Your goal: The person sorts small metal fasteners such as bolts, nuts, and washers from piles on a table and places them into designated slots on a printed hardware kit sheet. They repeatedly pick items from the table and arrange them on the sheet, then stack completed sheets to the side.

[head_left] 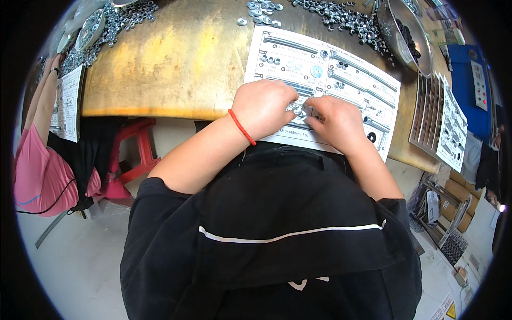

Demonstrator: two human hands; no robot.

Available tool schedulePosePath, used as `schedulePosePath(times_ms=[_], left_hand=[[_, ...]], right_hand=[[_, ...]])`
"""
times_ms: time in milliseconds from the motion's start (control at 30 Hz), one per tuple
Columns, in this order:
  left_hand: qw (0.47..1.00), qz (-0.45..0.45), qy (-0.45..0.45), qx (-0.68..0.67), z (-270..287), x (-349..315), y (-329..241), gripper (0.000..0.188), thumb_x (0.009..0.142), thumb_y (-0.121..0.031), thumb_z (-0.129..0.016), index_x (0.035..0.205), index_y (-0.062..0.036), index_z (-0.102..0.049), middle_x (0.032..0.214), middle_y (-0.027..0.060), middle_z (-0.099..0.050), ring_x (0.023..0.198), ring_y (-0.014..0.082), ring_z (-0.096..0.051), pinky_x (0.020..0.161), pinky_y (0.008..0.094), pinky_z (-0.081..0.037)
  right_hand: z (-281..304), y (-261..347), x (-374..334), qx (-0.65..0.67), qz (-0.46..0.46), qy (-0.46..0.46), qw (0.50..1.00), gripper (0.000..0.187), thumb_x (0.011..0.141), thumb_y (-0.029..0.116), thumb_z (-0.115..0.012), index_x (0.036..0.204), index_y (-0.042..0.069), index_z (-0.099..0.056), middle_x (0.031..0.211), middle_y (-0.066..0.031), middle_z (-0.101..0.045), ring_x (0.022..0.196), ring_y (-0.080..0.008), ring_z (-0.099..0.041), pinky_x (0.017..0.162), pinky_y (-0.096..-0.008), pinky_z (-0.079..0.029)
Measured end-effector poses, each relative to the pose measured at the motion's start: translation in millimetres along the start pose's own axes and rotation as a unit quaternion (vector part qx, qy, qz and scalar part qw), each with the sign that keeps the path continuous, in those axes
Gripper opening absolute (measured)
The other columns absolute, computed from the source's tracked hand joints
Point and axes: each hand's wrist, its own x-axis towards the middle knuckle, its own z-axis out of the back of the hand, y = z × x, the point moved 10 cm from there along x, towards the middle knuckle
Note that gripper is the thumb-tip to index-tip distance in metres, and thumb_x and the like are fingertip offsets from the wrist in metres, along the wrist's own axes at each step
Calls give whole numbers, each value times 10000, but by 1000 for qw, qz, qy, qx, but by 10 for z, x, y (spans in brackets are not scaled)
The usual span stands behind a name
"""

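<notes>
My left hand [262, 108], with a red cord round its wrist, is curled over a printed hardware sheet [381, 88] on the table edge. Opposite it, my right hand [340, 121] bends its thumb and fingers inward. Small shiny metal pieces [299, 111] sit between the fingertips of both hands; they look like nuts or washers, but the fingers partly cover them. Bolts, nuts and washers are pictured on the sheet.
Loose washers [261, 10] and a spread of nuts [349, 21] lie at the back. A metal bowl [424, 50] tilts at the right, above stacked sheets [450, 128]. At the left, a co-worker's arm [47, 98] reaches toward more hardware [120, 24]. A red stool [140, 152] stands below.
</notes>
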Motion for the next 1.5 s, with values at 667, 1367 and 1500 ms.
schedulePosePath(times_ms=[667, 1367, 1500], left_hand=[[996, 7, -48, 81, -93, 6, -84, 161, 769, -228, -702, 901, -138, -723, 807, 42, -679, 802, 251, -662, 679, 368, -531], [943, 188, -227, -152, 553, -282, 1179, 198, 796, -225, -719, 945, -97, -730, 675, 54, -607, 592, 179, -571, 572, 306, -476], [918, 255, -276, -126, 605, -289, 1529, 159, 819, -249, -670, 899, -127, -733, 762, 65, -677, 691, 229, -655, 634, 330, -518]], right_hand=[[-122, -74, 2, 12, -45, -20, 999, 154, 819, 244, -653, 912, 122, -671, 832, -76, -670, 804, -295, -656, 678, -425, -518], [437, -387, 845, -2, -57, -68, 996, 237, 845, 216, -664, 1042, 87, -689, 956, -98, -653, 882, -287, -644, 757, -394, -514], [270, -489, 1543, -9, -69, -71, 995, 268, 860, 245, -634, 1068, 85, -683, 1047, -103, -639, 990, -297, -625, 859, -402, -508]])
